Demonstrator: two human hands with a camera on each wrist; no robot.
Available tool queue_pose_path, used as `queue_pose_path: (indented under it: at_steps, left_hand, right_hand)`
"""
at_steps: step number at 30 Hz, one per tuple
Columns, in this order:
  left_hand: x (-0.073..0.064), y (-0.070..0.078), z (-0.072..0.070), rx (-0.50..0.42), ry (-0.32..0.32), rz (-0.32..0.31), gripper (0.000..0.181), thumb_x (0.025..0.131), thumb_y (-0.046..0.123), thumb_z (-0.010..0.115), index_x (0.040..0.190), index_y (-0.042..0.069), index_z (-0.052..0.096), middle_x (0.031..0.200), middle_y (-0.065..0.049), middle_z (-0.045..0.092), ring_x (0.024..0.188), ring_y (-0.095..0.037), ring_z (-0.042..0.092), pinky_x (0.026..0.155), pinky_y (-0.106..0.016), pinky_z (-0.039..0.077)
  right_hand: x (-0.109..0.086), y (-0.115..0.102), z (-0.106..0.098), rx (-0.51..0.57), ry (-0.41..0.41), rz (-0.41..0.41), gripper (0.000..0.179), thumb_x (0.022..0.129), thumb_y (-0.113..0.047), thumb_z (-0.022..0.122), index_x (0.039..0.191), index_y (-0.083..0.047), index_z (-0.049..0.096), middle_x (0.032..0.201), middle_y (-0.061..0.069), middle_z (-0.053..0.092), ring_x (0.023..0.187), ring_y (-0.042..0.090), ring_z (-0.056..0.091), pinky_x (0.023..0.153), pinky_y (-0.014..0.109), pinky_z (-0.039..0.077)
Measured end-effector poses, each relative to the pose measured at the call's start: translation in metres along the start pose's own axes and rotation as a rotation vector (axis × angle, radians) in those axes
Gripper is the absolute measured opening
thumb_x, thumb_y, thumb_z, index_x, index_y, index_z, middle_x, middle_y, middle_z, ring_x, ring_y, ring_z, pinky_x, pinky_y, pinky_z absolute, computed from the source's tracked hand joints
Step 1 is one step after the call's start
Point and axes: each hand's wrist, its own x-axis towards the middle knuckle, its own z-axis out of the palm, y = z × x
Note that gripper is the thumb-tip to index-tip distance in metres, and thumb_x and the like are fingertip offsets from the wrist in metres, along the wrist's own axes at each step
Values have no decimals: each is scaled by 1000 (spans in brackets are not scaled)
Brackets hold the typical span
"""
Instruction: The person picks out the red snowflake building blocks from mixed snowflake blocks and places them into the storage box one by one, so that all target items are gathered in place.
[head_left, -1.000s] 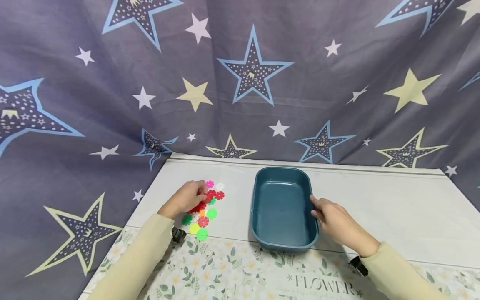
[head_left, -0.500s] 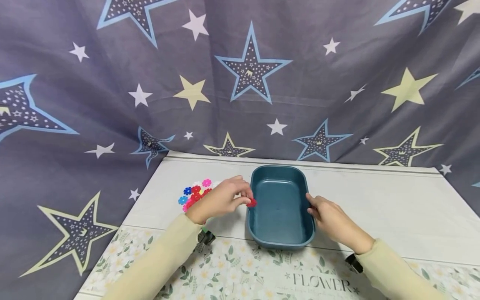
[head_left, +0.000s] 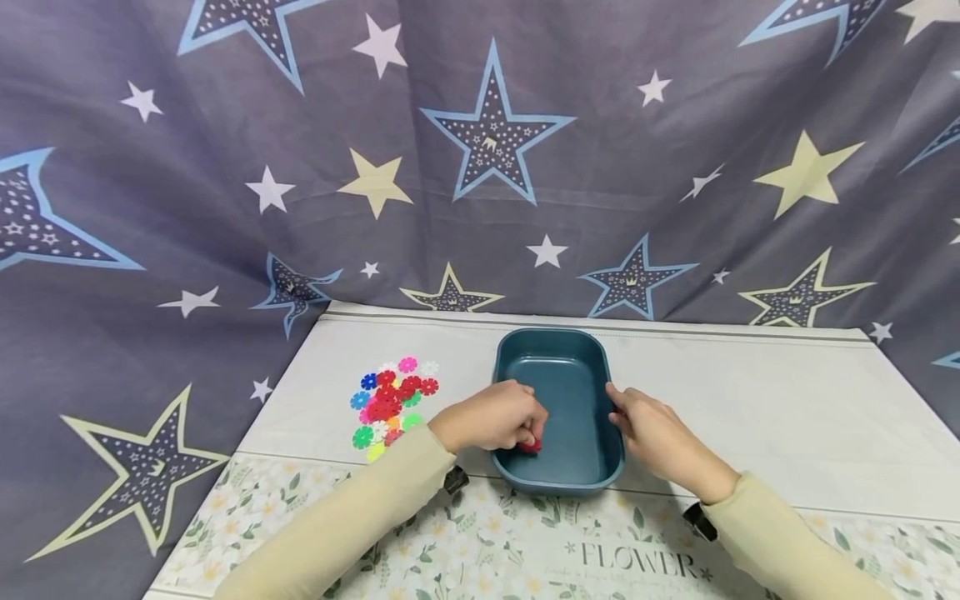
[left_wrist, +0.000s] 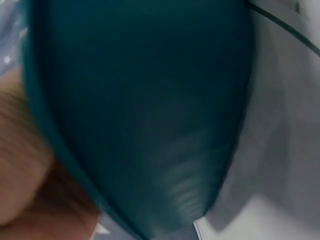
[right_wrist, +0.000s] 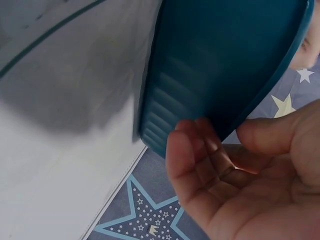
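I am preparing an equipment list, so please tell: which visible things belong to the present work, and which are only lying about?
In the work:
red piece, held by the left hand
teal tray, held by the right hand
colourful discs beside the tray

Only around it:
star-printed curtain behind
flower-printed tablecloth underneath

Left hand (head_left: 504, 415): at the disc pile (head_left: 386, 406) 1 second ago and the bin's (head_left: 581, 408) left rim 0.5 seconds ago, now dips fingers inside.
Red disc (head_left: 531, 447): shifts from that rim into the bin, toward its near end.
Pile: several near discs, covered 0.5 seconds ago, reappear.
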Motion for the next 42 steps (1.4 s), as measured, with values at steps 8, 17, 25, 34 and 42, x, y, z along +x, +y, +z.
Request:
queue_pose_path:
  at_steps: [8,17,25,34,42]
  left_hand:
    - [11,6,6,153,-136,-158,33,72,-3,70,55,22,54,54,12,48,54,-7,40,62,-23,35]
    - [11,10,1,214,-92,-172,31,76,13,77,58,23,53,57,13,47,64,-11,43,66,-28,29]
    - [-36,2,-72,83,109,-222,15,77,20,78,87,16,67,83,10,61,83,-11,52,81,-35,36]
    - [-126,-83,-52,-77,-20,-678,18,82,15,74,96,8,65,80,0,59,71,-18,54,74,-40,42]
    - [-163,-97,-26,-147,-51,-805,24,83,20,74,95,5,59,81,-3,56,69,-19,48,65,-35,40]
  right_hand:
    - [2,-2,-1,3,-11,0,41,91,-2,60,127,14,50,73,-2,47,58,9,38,56,28,39]
    - [4,-2,-2,13,-14,-2,41,91,-1,60,127,15,49,72,-2,45,58,9,37,55,28,38]
    - [3,0,-2,6,-8,-4,41,90,-1,60,126,15,50,71,-2,45,57,10,36,55,28,37]
    - [1,1,-2,15,-7,-8,40,90,-1,60,126,15,50,72,-1,46,58,9,37,55,28,38]
    - [1,0,-1,13,-3,-10,40,90,0,61,125,15,51,72,-1,47,58,9,38,55,29,39]
